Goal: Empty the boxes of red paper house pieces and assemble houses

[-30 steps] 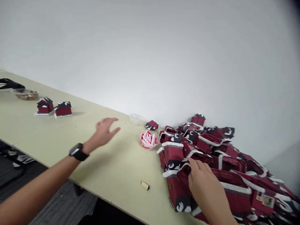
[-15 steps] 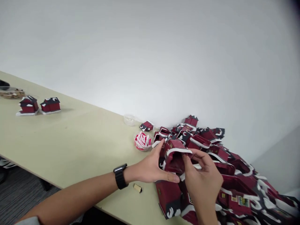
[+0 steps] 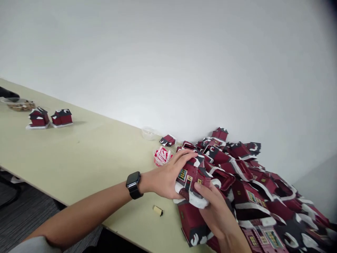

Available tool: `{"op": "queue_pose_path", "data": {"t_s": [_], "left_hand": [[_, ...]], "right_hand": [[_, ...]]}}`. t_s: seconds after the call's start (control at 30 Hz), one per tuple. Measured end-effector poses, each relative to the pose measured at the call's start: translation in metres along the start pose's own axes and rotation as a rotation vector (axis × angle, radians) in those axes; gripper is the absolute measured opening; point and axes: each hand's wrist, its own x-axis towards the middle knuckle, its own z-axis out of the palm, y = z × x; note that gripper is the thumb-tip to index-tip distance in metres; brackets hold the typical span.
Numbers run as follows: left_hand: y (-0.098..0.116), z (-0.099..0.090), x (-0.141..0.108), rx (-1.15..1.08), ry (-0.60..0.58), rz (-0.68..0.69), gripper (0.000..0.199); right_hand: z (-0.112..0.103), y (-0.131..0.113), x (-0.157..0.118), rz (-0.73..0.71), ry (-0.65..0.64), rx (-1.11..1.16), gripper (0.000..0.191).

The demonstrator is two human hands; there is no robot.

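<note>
Between my two hands is a small dark-red model house (image 3: 193, 177) with yellow windows, a dark roof and white snow edging, its front turned toward me. My left hand (image 3: 168, 175), a black watch (image 3: 133, 184) on its wrist, wraps over the roof and left side. From the lower right, my right hand (image 3: 214, 207) grips the same house with the thumb across its front; its other fingers are hidden. Right behind and beside the hands lies a heap of similar model houses (image 3: 265, 181), many tipped on their sides or showing hollow undersides.
A clear tub of red-and-white pieces (image 3: 162, 155) stands left of the heap, an empty clear container (image 3: 149, 133) behind it. A small cream piece (image 3: 158, 210) lies near the table edge. Two upright houses (image 3: 61, 118) and a bowl of brown bits (image 3: 21, 105) are far left.
The house in my hands has turned from showing its hollow underside to showing its windowed front. My left hand has closed over its roof, and the view has shifted slightly.
</note>
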Motion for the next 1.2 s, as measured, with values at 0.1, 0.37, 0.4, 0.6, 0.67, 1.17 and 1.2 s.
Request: {"op": "queue_pose_path", "data": {"t_s": [0.1, 0.37, 0.4, 0.6, 0.67, 1.17, 1.2], "left_hand": [[-0.02, -0.032, 0.0, 0.011, -0.073, -0.13, 0.113], [-0.138, -0.064, 0.001, 0.555, -0.037, -0.765, 0.026], [-0.146, -0.059, 0.003, 0.558, -0.049, -0.777, 0.029], [-0.168, -0.038, 0.023, 0.595, -0.101, -0.84, 0.019], [-0.17, -0.036, 0.026, 0.606, -0.107, -0.844, 0.016], [-0.155, -0.025, 0.005, 0.685, -0.065, -0.928, 0.024], [-0.153, -0.024, 0.004, 0.7, -0.071, -0.914, 0.025]], "right_hand": [[-0.009, -0.005, -0.002, 0.123, 0.056, 0.14, 0.036], [-0.019, -0.02, -0.011, 0.151, 0.101, 0.301, 0.058], [-0.017, -0.018, -0.011, 0.157, 0.101, 0.313, 0.061], [-0.026, -0.005, -0.009, 0.192, 0.07, 0.311, 0.062], [-0.031, -0.003, -0.009, 0.204, 0.063, 0.336, 0.063], [-0.004, -0.007, -0.006, 0.167, 0.105, 0.465, 0.02], [-0.002, -0.007, -0.005, 0.168, 0.093, 0.469, 0.019]]}}
